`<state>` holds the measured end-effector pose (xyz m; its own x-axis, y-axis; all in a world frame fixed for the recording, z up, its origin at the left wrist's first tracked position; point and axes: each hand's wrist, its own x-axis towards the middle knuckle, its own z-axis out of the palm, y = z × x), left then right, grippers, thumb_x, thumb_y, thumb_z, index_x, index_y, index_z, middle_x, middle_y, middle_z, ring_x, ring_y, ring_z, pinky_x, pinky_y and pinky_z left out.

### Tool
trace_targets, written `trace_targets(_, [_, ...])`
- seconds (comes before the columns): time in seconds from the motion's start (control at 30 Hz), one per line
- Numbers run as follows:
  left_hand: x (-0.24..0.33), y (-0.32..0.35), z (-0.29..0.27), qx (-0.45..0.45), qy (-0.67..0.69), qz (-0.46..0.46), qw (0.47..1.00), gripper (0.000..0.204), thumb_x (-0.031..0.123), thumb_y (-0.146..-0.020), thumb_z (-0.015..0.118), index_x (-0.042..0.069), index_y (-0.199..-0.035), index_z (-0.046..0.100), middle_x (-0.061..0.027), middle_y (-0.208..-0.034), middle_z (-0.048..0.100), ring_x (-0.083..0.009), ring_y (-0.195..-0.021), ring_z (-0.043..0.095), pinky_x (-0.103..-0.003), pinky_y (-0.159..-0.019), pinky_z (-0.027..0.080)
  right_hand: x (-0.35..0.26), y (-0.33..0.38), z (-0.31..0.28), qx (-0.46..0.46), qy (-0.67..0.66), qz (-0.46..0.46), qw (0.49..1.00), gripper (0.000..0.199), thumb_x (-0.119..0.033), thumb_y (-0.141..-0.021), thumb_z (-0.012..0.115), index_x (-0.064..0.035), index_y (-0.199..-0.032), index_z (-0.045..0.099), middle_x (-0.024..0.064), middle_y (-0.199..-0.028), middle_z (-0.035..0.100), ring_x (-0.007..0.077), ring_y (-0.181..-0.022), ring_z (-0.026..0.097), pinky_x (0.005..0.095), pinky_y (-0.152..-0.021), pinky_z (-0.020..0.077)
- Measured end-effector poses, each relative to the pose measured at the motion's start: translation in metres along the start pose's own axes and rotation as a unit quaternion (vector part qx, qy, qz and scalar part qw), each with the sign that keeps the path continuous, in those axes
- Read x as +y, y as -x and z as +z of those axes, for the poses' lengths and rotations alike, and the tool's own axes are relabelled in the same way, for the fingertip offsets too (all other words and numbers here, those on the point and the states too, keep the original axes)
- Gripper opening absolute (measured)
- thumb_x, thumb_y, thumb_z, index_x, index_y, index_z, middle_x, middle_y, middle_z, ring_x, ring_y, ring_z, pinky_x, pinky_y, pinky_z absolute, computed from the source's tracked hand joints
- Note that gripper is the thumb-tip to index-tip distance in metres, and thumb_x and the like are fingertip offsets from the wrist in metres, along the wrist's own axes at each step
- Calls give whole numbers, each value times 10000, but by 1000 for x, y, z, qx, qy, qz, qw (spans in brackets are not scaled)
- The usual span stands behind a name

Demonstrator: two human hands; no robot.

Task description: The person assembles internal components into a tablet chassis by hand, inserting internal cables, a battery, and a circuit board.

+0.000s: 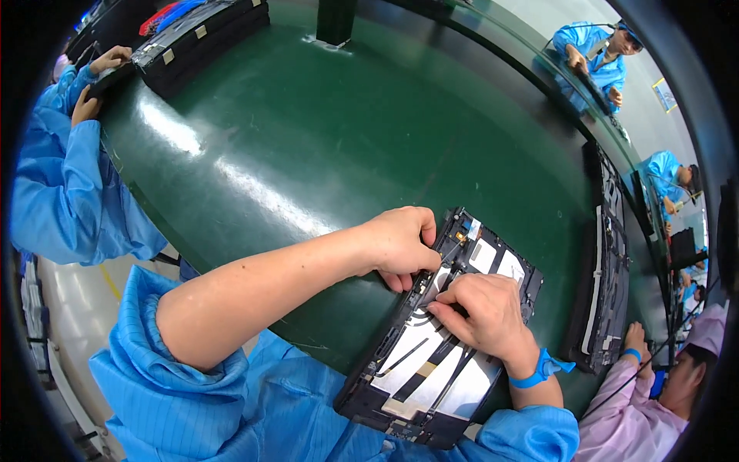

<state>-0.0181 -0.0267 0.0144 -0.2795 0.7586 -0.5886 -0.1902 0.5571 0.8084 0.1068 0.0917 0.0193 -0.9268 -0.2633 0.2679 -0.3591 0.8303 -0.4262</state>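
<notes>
An opened flat electronic device (406, 358) lies tilted on the green table near its front edge. It has a black frame, silver plates and several black strip cables running along it. My left hand (404, 245) is at its left long edge, fingers curled, with thumb and forefinger closed on the frame's rim. Over the middle of the device, my right hand (485, 312) has thumb and forefinger pinched together low above the silver plate. Whatever lies between those fingertips is hidden. A blue band (543, 369) circles my right wrist.
The green table (369, 131) has a dark post (336, 21) at its far side. Stacked black devices (604, 269) stand on the right, another black stack (200, 38) at far left. Co-workers in blue sit left and far right; one in pink (635, 408) is close right.
</notes>
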Motion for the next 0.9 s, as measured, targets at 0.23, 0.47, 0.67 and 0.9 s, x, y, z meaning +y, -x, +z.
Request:
trace_targets(0.23, [1,-2,-1,-3,4,2,1000,278,88,-678,556,-5,-865,374,-73,-596,506,-126,-473,525,-220,-390,445,0,-2,0,-4,1,11,1000,184,-142,-579,642,-84,-578,468,31,-519,459,184,-450,489,287,-375,361])
trace_targets(0.47, [0,2,-2,4,-1,5,1000,261,93,-693,543,-4,-867,374,-73,-607,506,-121,-474,523,-220,-395,448,-15,-28,-17,-110,120,-39,986,166,-167,-618,576,-88,-570,439,28,-498,446,180,-451,506,293,-375,377])
trace_targets(0.67, [1,6,-3,15,-14,8,1000,247,101,-705,533,-5,-867,380,-69,-610,505,-117,-484,523,-217,-414,455,-5,-42,-23,-143,143,-71,977,122,-158,-574,544,-83,-549,451,31,-464,459,175,-444,515,296,-382,387])
trace_targets(0.9, [3,2,-2,4,-20,2,1000,268,117,-699,545,-10,-883,397,-71,-611,501,-121,-487,524,-220,-422,460,16,-42,-35,-111,205,-45,971,163,-182,-611,590,-86,-576,463,29,-486,482,192,-476,530,296,-405,386])
